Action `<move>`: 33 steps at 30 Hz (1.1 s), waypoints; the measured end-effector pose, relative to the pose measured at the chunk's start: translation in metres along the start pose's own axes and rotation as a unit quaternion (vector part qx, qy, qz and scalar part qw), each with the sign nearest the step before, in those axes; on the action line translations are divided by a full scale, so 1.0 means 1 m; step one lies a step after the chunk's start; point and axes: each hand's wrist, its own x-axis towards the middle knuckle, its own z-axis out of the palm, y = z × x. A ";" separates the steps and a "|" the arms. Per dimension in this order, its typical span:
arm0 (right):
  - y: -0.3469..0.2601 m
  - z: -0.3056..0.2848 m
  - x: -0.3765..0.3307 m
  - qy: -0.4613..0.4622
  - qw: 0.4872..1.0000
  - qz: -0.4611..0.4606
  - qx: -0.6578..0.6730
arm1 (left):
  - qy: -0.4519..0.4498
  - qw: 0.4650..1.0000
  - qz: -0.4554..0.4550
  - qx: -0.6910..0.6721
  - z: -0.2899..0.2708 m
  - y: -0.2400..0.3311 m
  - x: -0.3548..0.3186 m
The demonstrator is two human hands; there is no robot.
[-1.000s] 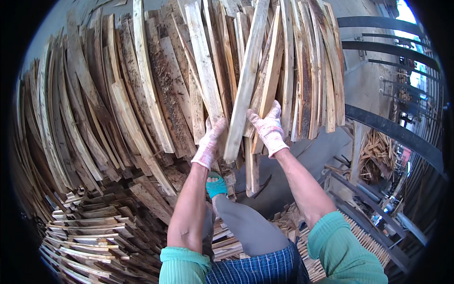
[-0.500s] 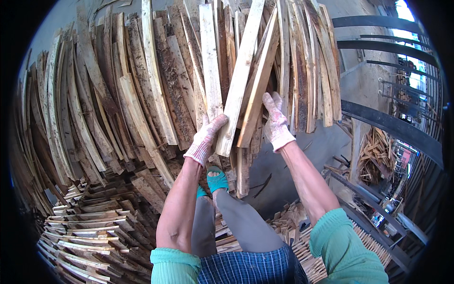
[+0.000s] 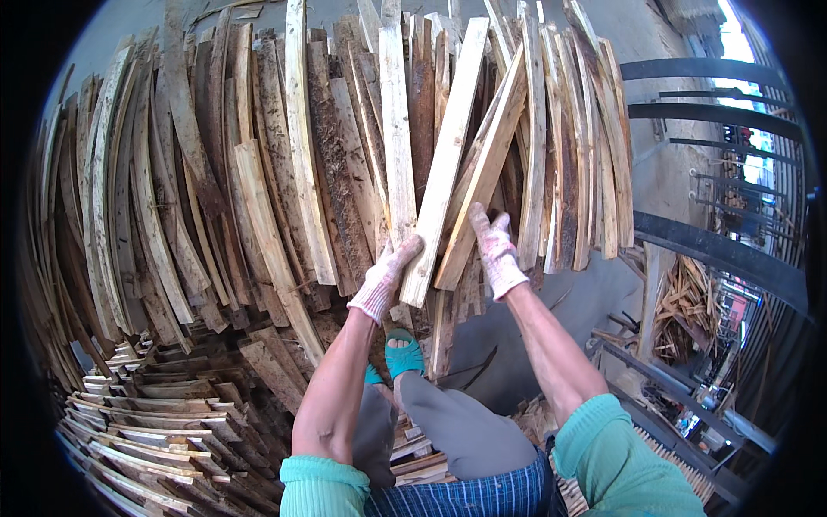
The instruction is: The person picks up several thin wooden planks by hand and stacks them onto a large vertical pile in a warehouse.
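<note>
Two pale rough-sawn wooden planks lean side by side on a long row of similar boards, their near ends toward me. My left hand (image 3: 388,274), in a stained white knit glove, is closed at the near end of the left plank (image 3: 446,164). Its thumb lies along the plank's edge, and the other fingers are mostly hidden. My right hand (image 3: 498,252), gloved alike, is beside the right plank (image 3: 487,168), which slants across the boards. Its thumb tip touches that plank's right edge, with the fingers stretched out and apart from the thumb.
Rough boards (image 3: 250,172) stand packed in a row from far left to right. A stack of slats (image 3: 164,431) rises at lower left. Dark metal bars (image 3: 715,119) run along the right, with a scrap wood heap (image 3: 687,310) beyond. My feet wear teal sandals (image 3: 403,355).
The whole view has shifted, so the boards appear lower. My right hand has slid down toward the near end of the right plank. The left hand stays at its plank's end.
</note>
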 end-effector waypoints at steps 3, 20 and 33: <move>-0.060 -0.018 -0.013 -0.059 0.995 0.029 -0.077 | 0.058 0.998 0.018 -0.003 0.012 0.025 -0.049; -0.164 -0.365 -0.160 -0.291 0.811 0.210 0.462 | 0.129 0.982 -0.047 -0.133 0.215 0.082 -0.327; -0.168 -0.323 -0.137 -0.322 0.755 0.192 0.539 | 0.120 0.974 -0.033 -0.189 0.191 0.074 -0.304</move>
